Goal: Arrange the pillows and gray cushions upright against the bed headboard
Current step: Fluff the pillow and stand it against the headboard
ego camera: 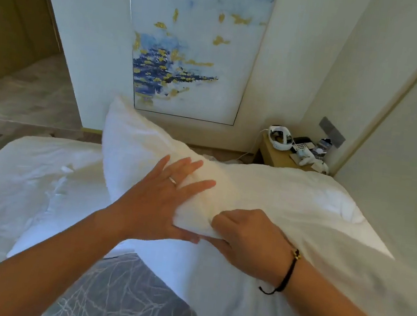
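Note:
A white pillow (139,148) stands tilted in the middle of the bed, its far corner raised toward the wall. My left hand (162,199) lies flat on its near face with fingers spread and straight, the thumb under the pillow's near corner. My right hand (241,239) grips that same near corner, fingers curled into the fabric. A second white pillow (301,210) lies flat to the right, partly under my right arm. A gray cushion (125,298) with a white branching pattern lies at the bottom, between my forearms. The headboard is not visible.
The white sheet (26,187) covers the bed to the left. A bedside table (271,154) at the back right carries a white headset (280,138), a phone and small items. A blue and gold painting (190,49) hangs on the wall behind. A white wall panel stands on the right.

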The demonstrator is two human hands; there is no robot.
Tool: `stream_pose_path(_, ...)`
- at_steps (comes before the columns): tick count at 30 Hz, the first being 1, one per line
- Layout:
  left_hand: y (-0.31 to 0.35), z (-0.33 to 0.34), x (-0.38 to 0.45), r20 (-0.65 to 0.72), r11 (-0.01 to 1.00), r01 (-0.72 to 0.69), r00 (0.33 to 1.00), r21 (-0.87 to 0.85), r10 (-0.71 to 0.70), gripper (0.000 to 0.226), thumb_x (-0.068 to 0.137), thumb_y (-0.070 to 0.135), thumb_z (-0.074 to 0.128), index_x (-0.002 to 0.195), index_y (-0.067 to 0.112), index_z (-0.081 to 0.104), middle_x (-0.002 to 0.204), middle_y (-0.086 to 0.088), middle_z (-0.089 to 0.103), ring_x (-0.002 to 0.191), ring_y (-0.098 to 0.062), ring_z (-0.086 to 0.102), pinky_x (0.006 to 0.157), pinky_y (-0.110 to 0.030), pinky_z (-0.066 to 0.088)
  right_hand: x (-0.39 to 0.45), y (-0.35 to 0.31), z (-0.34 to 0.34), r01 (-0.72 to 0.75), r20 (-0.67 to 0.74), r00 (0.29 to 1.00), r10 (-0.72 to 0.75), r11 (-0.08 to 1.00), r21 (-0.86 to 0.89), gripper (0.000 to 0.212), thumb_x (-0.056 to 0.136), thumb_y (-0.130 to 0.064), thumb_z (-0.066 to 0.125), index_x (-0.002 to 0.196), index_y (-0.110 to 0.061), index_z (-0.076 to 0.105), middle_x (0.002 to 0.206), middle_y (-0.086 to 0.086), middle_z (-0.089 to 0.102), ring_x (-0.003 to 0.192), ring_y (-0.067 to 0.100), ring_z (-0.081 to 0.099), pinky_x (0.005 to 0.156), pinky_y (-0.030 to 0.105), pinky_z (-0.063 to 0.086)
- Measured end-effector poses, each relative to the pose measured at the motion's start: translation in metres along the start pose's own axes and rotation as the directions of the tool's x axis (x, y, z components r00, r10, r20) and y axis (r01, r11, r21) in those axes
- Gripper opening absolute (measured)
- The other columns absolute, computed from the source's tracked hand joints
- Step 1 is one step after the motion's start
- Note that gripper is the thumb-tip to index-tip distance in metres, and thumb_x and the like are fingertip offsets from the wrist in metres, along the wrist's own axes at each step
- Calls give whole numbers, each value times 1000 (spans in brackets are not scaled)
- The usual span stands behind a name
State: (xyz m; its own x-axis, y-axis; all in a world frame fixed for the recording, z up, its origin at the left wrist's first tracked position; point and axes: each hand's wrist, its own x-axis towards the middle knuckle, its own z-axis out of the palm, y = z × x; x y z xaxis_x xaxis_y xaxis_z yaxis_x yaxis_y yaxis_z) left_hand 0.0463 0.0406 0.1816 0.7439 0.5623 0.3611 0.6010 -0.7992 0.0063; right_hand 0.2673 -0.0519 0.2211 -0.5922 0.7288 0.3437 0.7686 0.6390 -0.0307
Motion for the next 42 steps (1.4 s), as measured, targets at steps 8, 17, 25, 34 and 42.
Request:
stream_pose_path(8, 93, 91, 12, 420, 962, 50, 905, -268, 70, 105, 46, 101, 49, 137, 50, 36, 138, 19, 54, 124, -10, 51, 105, -29, 36, -144, -1, 37, -342, 120, 932, 343, 939, -35, 30, 79, -29, 75, 73, -15, 50, 61, 2, 55, 50, 26, 52, 39, 29, 37)
stream_pose_path(17, 144, 186, -8, 486, 998, 28, 874, -61, 6, 116, 60, 99, 27, 149, 24, 33, 144, -4, 49, 134, -26, 42, 113, -41, 28, -272, -9, 101, -800, 283, 579, 765, 600, 12, 17, 85, -37, 60, 96, -25, 56, 90, -5, 60, 82, 21, 57, 67, 30, 36)
stream_pose_path(25, 143, 188, -3, 422, 1000, 5, 907, -27, 6, 86, 70, 85, 47, 139, 33, 44, 130, 6, 59, 121, -18, 55, 104, -37, 33, -298, 26, 85, -797, 365, 509, 780, 587, -143, 81, 69, -74, 60, 137, -35, 41, 137, -12, 48, 126, 13, 43, 107, 31, 24)
stream_pose_path(34, 176, 186, 9, 473, 986, 128, 866, 105, -163, 15, 95, 37, 50, 99, 27, 60, 103, 3, 68, 99, -20, 64, 89, -36, 39, -339, 70, 114, -787, 412, 459, 787, 575, -224, 57, 80, -48, 58, 135, -38, 46, 136, -13, 53, 124, 13, 50, 107, 33, 29)
stream_pose_path(42, 220, 153, 72, 290, 942, 309, 896, 131, -335, 5, 88, 26, 67, 86, 21, 64, 70, 1, 67, 64, -28, 64, 56, -28, 38, -374, 139, 89, -819, 297, 557, 776, 572, 42, 11, 84, -25, 53, 85, -21, 63, 88, -2, 66, 85, 24, 61, 60, 31, 39)
